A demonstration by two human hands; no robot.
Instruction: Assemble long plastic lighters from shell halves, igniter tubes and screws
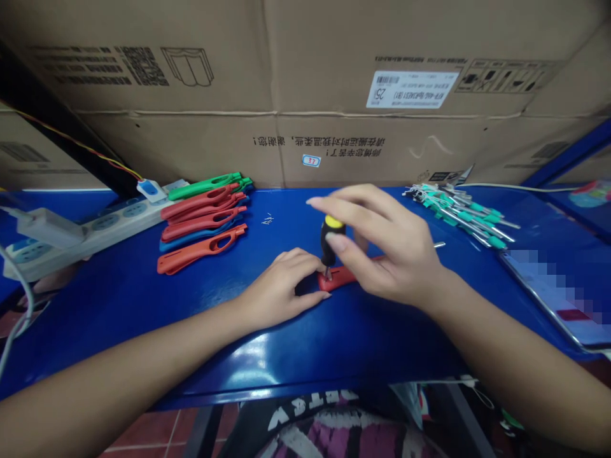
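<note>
Purple-and-black cloth (329,432) covers the worker's lap at the bottom of the frame, and just past it begins the glossy blue surface (286,356). Near the middle of the frame, a red casing (340,277) lies flat on that surface, its right part hidden from me by the right hand. A screwdriver (326,256) with a black and yellow handle stands almost upright over the casing's left end, tip down; the step in hand looks to be turning a screw there, though I can't make the screw out. As I judge it, the next move calls for steady downward pressure and a straight twist, with the casing kept from swivelling.

The left hand (289,280) is partly closed, thumb and forefinger pinching the casing's left end from opposite edges. The right hand (394,248) is half curled, thumb and fingers closed around the screwdriver's handle.

Right of them lies a phone (556,299). Farther off, coloured casings (200,251) lie piled at upper left, beside a power strip (107,221); tiny pale pieces (268,220), perhaps screws, are scattered near them. Metal rods with teal parts (470,219) heap at upper right, and cardboard (214,149) walls off the back.
</note>
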